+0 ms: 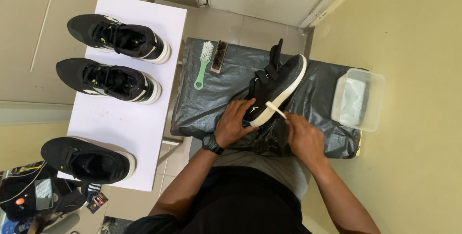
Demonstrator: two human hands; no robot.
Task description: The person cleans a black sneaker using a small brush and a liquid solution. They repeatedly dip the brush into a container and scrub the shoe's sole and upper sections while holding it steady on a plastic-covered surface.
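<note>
On the black plastic sheet (216, 94), the left hand (234, 121) grips the black white-soled sneaker (275, 87), long axis running far-right, while the right hand (303, 135) pinches a small white brush (276, 109) against its near sole edge.

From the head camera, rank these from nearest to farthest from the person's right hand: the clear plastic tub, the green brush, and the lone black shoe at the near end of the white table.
Measured from the right hand:
1. Clear plastic tub, just to its right on the black sheet.
2. Green brush, up and to the left, at the sheet's far edge.
3. Lone black shoe, far left on the white table.
</note>
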